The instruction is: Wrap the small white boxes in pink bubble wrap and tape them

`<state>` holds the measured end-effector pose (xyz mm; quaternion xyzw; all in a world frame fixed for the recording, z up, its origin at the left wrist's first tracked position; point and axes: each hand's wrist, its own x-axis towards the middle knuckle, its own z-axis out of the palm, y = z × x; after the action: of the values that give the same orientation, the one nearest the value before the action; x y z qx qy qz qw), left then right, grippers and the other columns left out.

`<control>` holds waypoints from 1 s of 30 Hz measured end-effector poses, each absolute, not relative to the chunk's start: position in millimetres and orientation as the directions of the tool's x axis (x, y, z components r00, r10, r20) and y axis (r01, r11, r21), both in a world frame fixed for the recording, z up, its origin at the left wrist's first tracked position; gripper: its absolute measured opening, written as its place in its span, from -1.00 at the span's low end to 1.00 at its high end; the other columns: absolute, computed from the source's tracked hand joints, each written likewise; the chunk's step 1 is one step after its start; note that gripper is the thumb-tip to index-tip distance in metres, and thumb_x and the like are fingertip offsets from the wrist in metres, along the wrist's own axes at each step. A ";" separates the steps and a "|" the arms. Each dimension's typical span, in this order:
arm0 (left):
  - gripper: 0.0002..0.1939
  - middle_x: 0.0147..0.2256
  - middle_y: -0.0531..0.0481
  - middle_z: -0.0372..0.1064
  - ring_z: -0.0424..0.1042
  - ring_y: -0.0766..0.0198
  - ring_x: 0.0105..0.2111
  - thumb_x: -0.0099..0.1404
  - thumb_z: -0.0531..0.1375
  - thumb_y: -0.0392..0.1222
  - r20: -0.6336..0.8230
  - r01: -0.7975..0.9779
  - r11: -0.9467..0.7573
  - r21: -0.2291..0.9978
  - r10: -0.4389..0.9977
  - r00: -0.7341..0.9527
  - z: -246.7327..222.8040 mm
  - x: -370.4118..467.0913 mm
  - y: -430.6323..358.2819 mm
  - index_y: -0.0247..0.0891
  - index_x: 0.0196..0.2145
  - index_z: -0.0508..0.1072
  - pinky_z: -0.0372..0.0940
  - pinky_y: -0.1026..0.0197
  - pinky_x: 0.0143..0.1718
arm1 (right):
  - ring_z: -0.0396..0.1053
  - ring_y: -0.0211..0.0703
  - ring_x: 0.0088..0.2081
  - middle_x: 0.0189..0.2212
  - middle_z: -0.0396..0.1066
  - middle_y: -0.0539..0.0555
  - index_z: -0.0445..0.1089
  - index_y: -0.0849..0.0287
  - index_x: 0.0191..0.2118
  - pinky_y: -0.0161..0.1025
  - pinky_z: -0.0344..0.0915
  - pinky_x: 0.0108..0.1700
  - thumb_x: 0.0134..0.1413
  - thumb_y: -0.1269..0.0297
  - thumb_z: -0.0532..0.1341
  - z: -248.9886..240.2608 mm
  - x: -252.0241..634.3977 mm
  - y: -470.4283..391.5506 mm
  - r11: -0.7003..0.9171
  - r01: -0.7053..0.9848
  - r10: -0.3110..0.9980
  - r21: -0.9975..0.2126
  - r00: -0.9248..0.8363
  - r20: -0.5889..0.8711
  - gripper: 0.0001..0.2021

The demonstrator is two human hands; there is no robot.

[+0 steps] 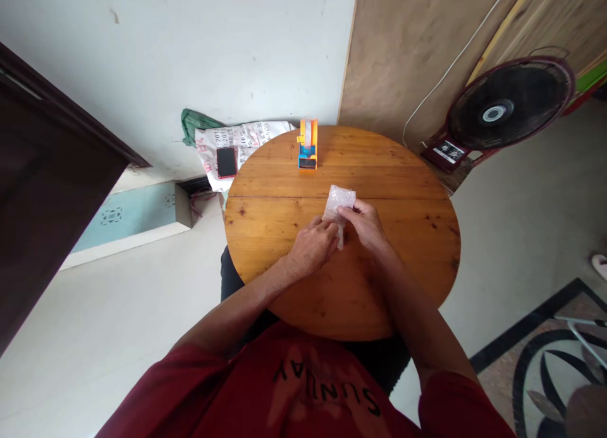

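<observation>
A small piece of bubble wrap [340, 198], whitish and see-through, is held between my hands above the middle of the round wooden table [265, 217]. My right hand [364, 222] pinches its right side, thumb on top. Closed on the lower left part is my left hand [315, 243], its fingers bent over the plastic. A narrow strip of the wrap hangs down between the two hands. Whether anything lies inside the wrap I cannot tell. Beyond my hands, near the far edge, stands an orange and blue tape dispenser [308, 145].
Left of the table, a dark phone-like device [226, 162] with a red edge lies on a printed white sack [206, 148], beside a green bag [199, 123]. A large dark fan [512, 103] stands at the right. A white wall is close behind the table.
</observation>
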<state>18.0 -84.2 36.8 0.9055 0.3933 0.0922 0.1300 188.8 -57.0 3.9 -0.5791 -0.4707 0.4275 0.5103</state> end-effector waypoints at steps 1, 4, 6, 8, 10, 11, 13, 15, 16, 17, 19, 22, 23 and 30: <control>-0.79 -0.08 -0.14 0.47 0.38 0.08 -0.07 0.47 0.03 -0.23 0.088 0.682 -0.661 0.314 0.735 0.672 34.1 17.6 -84.9 -0.31 -0.19 0.45 0.36 0.07 0.00 | 0.25 -0.24 -0.43 -0.51 0.38 -0.06 0.49 0.18 -0.38 -0.26 0.20 -0.33 -0.14 0.10 0.35 3.9 189.2 -59.9 -0.027 0.111 0.982 -0.993 0.190 -0.005 -0.75; -0.79 -0.04 -0.14 0.45 0.38 0.11 -0.07 0.47 0.04 -0.23 0.176 0.662 -0.666 0.344 0.738 0.652 24.3 16.3 -87.6 -0.30 -0.20 0.46 0.37 0.07 0.01 | 0.31 -0.22 -0.39 -0.45 0.43 -0.04 0.49 0.18 -0.32 -0.24 0.26 -0.27 -0.11 0.10 0.34 6.0 190.3 -66.0 -0.014 0.110 0.987 -0.994 0.162 0.004 -0.73; -0.81 0.03 -0.17 0.40 0.38 0.12 -0.05 0.46 0.06 -0.22 0.234 0.653 -0.656 0.379 0.750 0.618 17.1 15.7 -89.6 -0.30 -0.18 0.47 0.37 0.07 0.02 | 0.37 -0.18 -0.33 -0.38 0.48 -0.01 0.48 0.16 -0.23 -0.23 0.30 -0.21 -0.10 0.08 0.32 9.3 190.0 -67.5 -0.026 0.101 0.992 -0.995 0.128 -0.013 -0.68; -0.81 0.08 -0.19 0.33 0.38 0.16 -0.06 0.45 0.09 -0.21 0.274 0.649 -0.631 0.426 0.773 0.572 10.4 15.4 -91.6 -0.28 -0.16 0.49 0.38 0.08 0.00 | 0.41 -0.13 -0.25 -0.32 0.51 0.02 0.46 0.15 -0.14 -0.21 0.34 -0.15 -0.11 0.03 0.30 12.9 188.8 -67.4 -0.047 0.103 0.995 -0.994 0.098 -0.036 -0.60; -0.82 0.07 -0.19 0.28 0.39 0.20 -0.09 0.44 0.11 -0.20 0.298 0.649 -0.600 0.468 0.799 0.523 5.0 15.7 -93.1 -0.26 -0.16 0.51 0.40 0.13 -0.06 | 0.44 -0.08 -0.17 -0.27 0.53 0.04 0.43 0.14 -0.09 -0.18 0.36 -0.09 -0.12 -0.02 0.29 15.5 186.7 -67.1 -0.062 0.108 0.996 -0.992 0.073 -0.054 -0.53; -0.81 0.05 -0.19 0.27 0.38 0.22 -0.11 0.44 0.12 -0.19 0.307 0.650 -0.587 0.482 0.808 0.502 2.9 15.9 -93.8 -0.25 -0.17 0.52 0.40 0.15 -0.09 | 0.45 -0.06 -0.14 -0.24 0.53 0.06 0.41 0.14 -0.07 -0.17 0.36 -0.06 -0.11 -0.03 0.29 16.1 185.4 -67.3 -0.066 0.106 0.996 -0.992 0.063 -0.059 -0.51; -0.80 0.02 -0.18 0.26 0.36 0.23 -0.14 0.43 0.13 -0.17 0.314 0.653 -0.567 0.502 0.823 0.473 0.0 16.3 -95.0 -0.25 -0.17 0.54 0.38 0.18 -0.14 | 0.46 -0.04 -0.11 -0.20 0.54 0.08 0.39 0.13 -0.05 -0.15 0.37 -0.02 -0.09 -0.05 0.28 15.9 182.3 -68.9 -0.064 0.082 0.997 -0.995 0.052 -0.060 -0.50; -0.78 -0.02 -0.18 0.25 0.34 0.22 -0.15 0.42 0.13 -0.15 0.299 0.666 -0.538 0.518 0.843 0.448 -1.6 16.2 -96.3 -0.24 -0.14 0.56 0.36 0.20 -0.18 | 0.46 -0.04 -0.10 -0.15 0.54 0.09 0.38 0.12 -0.05 -0.13 0.36 0.02 -0.06 -0.02 0.28 13.7 179.1 -72.4 -0.050 0.033 0.997 -0.998 0.056 -0.048 -0.53; -0.77 -0.04 -0.18 0.24 0.33 0.22 -0.15 0.42 0.14 -0.14 0.290 0.673 -0.521 0.525 0.853 0.434 -2.1 16.0 -97.1 -0.24 -0.13 0.56 0.34 0.21 -0.19 | 0.47 -0.05 -0.10 -0.14 0.54 0.09 0.37 0.11 -0.05 -0.12 0.36 0.03 -0.04 0.00 0.29 11.9 177.9 -74.7 -0.040 0.004 0.997 -0.999 0.061 -0.040 -0.56; -0.76 -0.06 -0.17 0.24 0.33 0.21 -0.15 0.42 0.14 -0.13 0.282 0.679 -0.507 0.531 0.862 0.422 -2.6 15.8 -97.9 -0.23 -0.12 0.57 0.33 0.22 -0.20 | 0.47 -0.06 -0.11 -0.14 0.54 0.09 0.37 0.10 -0.06 -0.12 0.36 0.04 -0.03 0.02 0.29 9.7 177.0 -77.2 -0.031 -0.023 0.997 -0.999 0.063 -0.032 -0.58; -0.75 -0.10 -0.14 0.23 0.32 0.21 -0.14 0.42 0.13 -0.11 0.267 0.688 -0.484 0.541 0.874 0.406 -3.3 15.2 -99.6 -0.20 -0.11 0.58 0.30 0.23 -0.21 | 0.47 -0.08 -0.14 -0.15 0.53 0.07 0.37 0.07 -0.10 -0.13 0.36 0.02 0.00 0.04 0.30 4.7 176.5 -82.3 -0.015 -0.048 0.998 -0.999 0.063 -0.018 -0.64; -0.75 -0.16 -0.08 0.23 0.32 0.23 -0.16 0.44 0.13 -0.07 0.228 0.701 -0.448 0.555 0.892 0.389 -3.5 14.7 -102.1 -0.13 -0.09 0.58 0.27 0.27 -0.26 | 0.45 -0.09 -0.18 -0.23 0.51 0.04 0.34 0.04 -0.22 -0.16 0.37 -0.05 0.00 0.00 0.30 -1.7 178.3 -89.2 -0.009 0.017 0.997 -1.000 0.079 -0.007 -0.70; -0.74 -0.17 -0.07 0.24 0.32 0.24 -0.18 0.44 0.13 -0.06 0.210 0.708 -0.432 0.559 0.900 0.382 -3.1 14.6 -102.7 -0.11 -0.08 0.58 0.25 0.28 -0.28 | 0.44 -0.09 -0.20 -0.26 0.50 0.04 0.31 0.04 -0.26 -0.17 0.38 -0.09 0.00 -0.03 0.30 -3.0 179.1 -91.2 -0.020 0.057 0.996 -0.998 0.085 -0.015 -0.69; -0.71 -0.23 -0.05 0.34 0.38 0.29 -0.27 0.46 0.10 -0.01 0.108 0.731 -0.356 0.582 0.925 0.365 -1.4 14.8 -104.1 -0.12 -0.10 0.58 0.19 0.32 -0.36 | 0.40 -0.06 0.12 -0.12 0.53 0.08 0.25 0.00 -0.29 -0.10 0.33 0.10 0.13 -0.02 0.22 0.0 180.9 -107.6 0.034 0.146 0.999 -0.989 -0.029 0.030 -0.76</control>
<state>14.8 -104.1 -1.4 0.7949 0.5208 0.2154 0.2249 180.9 -107.6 0.0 -0.5205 -0.5498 0.4605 0.4633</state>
